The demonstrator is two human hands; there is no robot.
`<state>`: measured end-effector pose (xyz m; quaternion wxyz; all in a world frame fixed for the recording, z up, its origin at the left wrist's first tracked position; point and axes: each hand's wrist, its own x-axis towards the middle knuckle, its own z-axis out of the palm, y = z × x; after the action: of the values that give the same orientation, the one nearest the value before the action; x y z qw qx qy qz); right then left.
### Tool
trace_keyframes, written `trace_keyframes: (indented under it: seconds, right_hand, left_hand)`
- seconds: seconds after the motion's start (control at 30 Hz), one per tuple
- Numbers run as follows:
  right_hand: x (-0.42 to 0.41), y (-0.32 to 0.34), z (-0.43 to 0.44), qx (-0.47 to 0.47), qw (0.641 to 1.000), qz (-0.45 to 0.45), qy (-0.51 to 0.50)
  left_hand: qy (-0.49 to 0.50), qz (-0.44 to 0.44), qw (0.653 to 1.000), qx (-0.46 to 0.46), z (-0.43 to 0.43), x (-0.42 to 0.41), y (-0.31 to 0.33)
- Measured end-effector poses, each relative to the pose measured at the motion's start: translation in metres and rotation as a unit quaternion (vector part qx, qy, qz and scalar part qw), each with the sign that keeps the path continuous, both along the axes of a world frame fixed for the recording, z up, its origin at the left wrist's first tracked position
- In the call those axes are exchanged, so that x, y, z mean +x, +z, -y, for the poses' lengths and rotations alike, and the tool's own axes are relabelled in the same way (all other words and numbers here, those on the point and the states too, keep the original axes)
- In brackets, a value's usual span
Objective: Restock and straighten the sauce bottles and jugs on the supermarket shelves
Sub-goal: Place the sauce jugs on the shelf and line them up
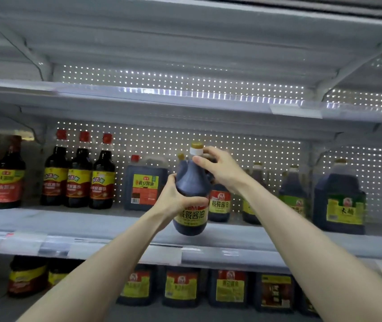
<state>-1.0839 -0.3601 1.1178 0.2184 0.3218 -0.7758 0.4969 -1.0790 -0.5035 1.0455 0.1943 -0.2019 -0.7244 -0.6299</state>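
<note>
Head view shows us holding a dark soy sauce jug (191,196) with a yellow cap in the air over the front of the middle shelf (115,225), its base not yet on the board. Our left hand (173,201) wraps the belly just above the yellow label, thumb across the front. Our right hand (219,168) curls round the shoulder by the neck, where the handle seems to be, though the hand hides it. Both hands are thus full with the one jug. It leans a little, cap toward the right, label facing us.

Just behind it and to the right stands a matching jug (219,203) with the same red and yellow label. We judge the step in hand is to set ours down in front of that one, on the open stretch of shelf right of the square red-capped jug (144,187).

To do it well, we should bring the jug upright before lowering it. The left hand should carry the weight from low down while the right steers by the neck. The base should land flat, well back from the price-tag rail (92,246), and the label should end facing out, in line with its neighbour's. The main risks, as we see it, are knocking the jug behind and the smooth, full body sliding through the left palm.
</note>
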Motion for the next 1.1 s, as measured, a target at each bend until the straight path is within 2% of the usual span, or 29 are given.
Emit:
trace_keyframes:
  seconds: [0.43,0.77,0.97,1.1]
  right_hand:
    - [-0.049,-0.011,0.005,0.015,0.998,0.037,-0.038]
    - [-0.072,-0.029,0.01,-0.015,0.994,0.07,-0.078]
    - [-0.064,-0.063,0.01,-0.097,0.983,0.14,-0.06]
    - [-0.052,-0.104,0.011,-0.138,0.976,0.163,-0.051]
  left_hand:
    - [0.006,0.052,0.999,-0.006,0.008,-0.048,-0.008]
    - [-0.016,0.065,0.998,0.003,0.011,-0.063,-0.022]
    - [-0.056,0.085,0.995,0.007,0.022,-0.06,-0.038]
    - [-0.048,0.074,0.996,0.026,0.028,-0.052,-0.044]
